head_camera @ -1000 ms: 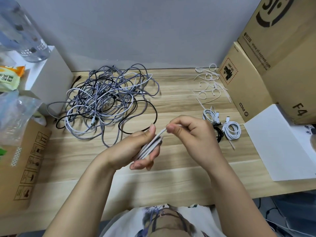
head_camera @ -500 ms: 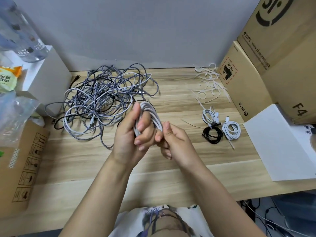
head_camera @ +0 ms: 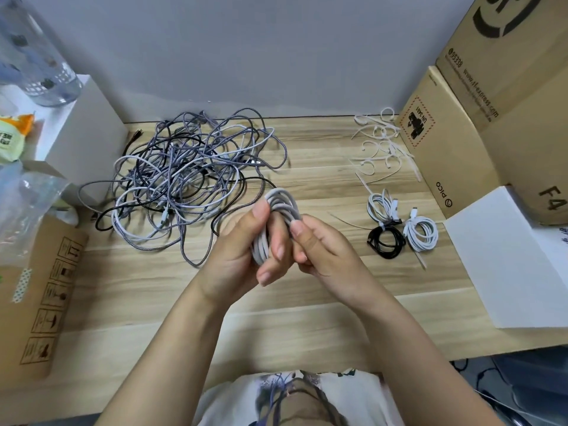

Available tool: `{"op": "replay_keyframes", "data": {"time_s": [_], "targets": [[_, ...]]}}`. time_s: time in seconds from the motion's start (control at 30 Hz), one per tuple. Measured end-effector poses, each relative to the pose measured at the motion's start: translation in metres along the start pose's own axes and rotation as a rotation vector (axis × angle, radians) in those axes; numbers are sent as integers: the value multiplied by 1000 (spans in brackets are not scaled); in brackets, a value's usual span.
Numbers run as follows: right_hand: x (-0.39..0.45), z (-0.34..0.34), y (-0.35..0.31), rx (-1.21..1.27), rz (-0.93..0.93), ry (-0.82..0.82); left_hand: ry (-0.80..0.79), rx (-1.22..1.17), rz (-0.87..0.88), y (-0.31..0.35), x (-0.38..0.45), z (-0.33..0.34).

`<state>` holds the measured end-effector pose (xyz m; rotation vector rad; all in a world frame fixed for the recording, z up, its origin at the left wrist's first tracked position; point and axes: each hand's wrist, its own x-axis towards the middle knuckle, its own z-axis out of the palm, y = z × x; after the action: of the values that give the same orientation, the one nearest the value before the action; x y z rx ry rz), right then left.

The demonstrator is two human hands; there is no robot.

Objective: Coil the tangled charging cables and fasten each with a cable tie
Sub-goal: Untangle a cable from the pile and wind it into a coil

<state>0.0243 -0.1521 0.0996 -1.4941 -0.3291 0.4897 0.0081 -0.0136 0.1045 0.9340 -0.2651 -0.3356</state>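
Both hands meet above the middle of the tabletop. Left hand clenched round a white coiled cable, thumb pressed on the upper loops, fingers wrapped across the lower part; coil stands roughly on edge, top of the loops showing above the thumb. Right hand closed against the coil's right side, thumb tip touching the loops; whether it pinches a cable tie cannot be told.

Tangled pile of cables, grey braided, white and black, lies toward the far left of the tabletop, spreading close to a white box at the left edge. One black strand loops out toward the hands.

Near the far right corner: loose white cable ties, scattered, beside a cardboard box. Closer along the right edge, three finished coils sit together: white coil furthest back, black coil just in front of it, another white coil touching the black one's right side. One single tie lies flat between hands and coils. White sheet rests at the right edge.
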Motion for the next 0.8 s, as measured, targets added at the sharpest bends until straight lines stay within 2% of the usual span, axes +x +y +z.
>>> {"op": "replay_keyframes", "data": {"time_s": [0.2, 0.33, 0.47, 0.57, 0.7, 0.8], "targets": [[22, -20, -15, -415, -34, -143, -57, 270, -37, 10, 6, -6], [44, -33, -25, -650, -118, -96, -19, 423, -28, 17, 18, -13], [60, -48, -24, -848, -208, -17, 11, 443, 0, 19, 31, -25], [69, -58, -23, -1089, -410, 8, 5, 373, -84, 20, 36, -38], [89, -71, -11, -1311, -661, -134, -100, 348, -280, 14, 45, -44], [105, -80, 1, -1315, -626, -191, 25, 300, -247, 0, 57, -46]]}}
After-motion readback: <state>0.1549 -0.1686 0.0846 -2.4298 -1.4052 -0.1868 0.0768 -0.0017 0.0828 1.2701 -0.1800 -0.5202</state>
